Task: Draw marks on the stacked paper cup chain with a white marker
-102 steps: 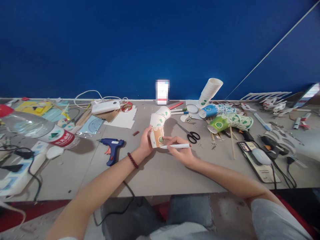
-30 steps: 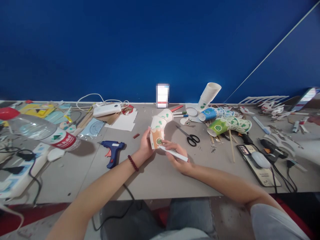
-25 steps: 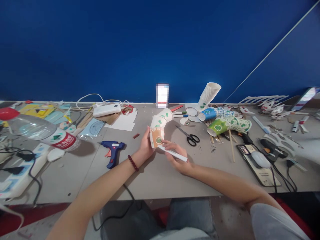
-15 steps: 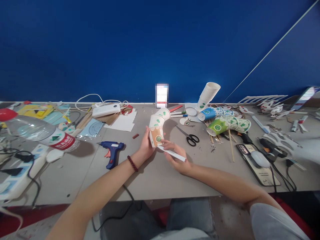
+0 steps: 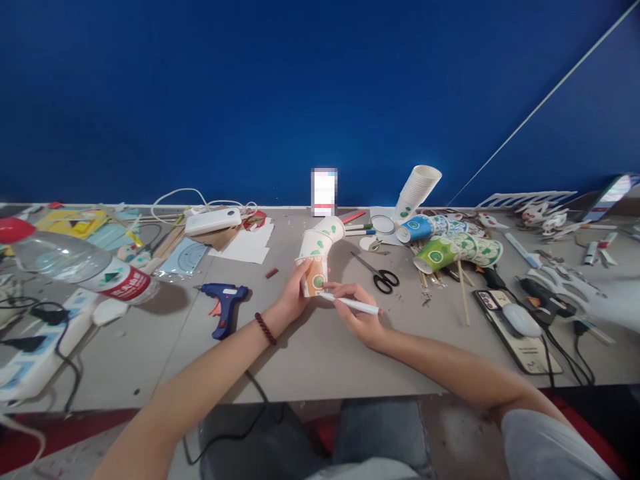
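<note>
A bent chain of paper cups [image 5: 316, 244], an orange one nearest me and white ones with green leaf prints beyond, lies in front of me. My left hand [image 5: 294, 293] is closed around the orange cup from the left side. In my right hand [image 5: 363, 319] is a white marker [image 5: 355, 305], held like a pen. Its tip points left and meets or nearly meets the lower end of the orange cup; contact is too small to tell. Right of the cups lie black-handled scissors [image 5: 383, 279]. A blue glue gun [image 5: 226, 307] rests left of my left hand.
At right lie blue cups [image 5: 420, 229], green cups [image 5: 437, 255] and a tilted white cup stack [image 5: 419, 190]. A phone with a mouse [image 5: 520, 320] on it is further right. A water bottle [image 5: 90, 267] and power strip [image 5: 40, 353] occupy the left.
The white marker has swung to a flatter angle, its rear end shifting right and up. The cup chain has turned slightly, its far end a little further right. My left fingers have shifted on the orange cup.
</note>
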The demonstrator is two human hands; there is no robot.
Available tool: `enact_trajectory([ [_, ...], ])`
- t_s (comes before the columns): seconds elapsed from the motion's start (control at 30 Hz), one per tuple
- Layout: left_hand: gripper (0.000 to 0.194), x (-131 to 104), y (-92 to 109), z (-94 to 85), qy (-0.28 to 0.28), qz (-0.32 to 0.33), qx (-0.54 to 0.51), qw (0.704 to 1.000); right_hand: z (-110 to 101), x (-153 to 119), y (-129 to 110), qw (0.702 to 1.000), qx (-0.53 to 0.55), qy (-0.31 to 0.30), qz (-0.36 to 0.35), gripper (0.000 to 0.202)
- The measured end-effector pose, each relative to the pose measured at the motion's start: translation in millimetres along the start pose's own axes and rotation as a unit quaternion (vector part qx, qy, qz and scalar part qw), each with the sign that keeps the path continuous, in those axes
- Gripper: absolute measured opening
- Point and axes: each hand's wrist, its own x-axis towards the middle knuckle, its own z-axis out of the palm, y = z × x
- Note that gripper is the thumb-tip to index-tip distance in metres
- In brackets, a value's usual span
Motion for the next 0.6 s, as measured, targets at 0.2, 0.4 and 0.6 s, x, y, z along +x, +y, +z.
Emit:
enact_trajectory([
  [0.2, 0.043, -1.6, -0.1, 0.3, -0.007, 0.017, 0.012, 1.000, -1.6, 1.2, 2.9, 1.000, -0.007, 0.009, -0.021, 0.010],
  [0.4, 0.045, -2.9, 0.9, 1.4, -0.015, 0.006, 0.015, 1.000, -1.1, 1.7, 3.6, 1.000, 0.005, 0.006, -0.014, 0.009],
  [0.6, 0.043, -1.5, 1.9, 1.4, -0.005, -0.017, 0.019, 1.000, -2.2, 2.0, 3.5, 1.000, -0.004, 0.003, -0.019, 0.011],
])
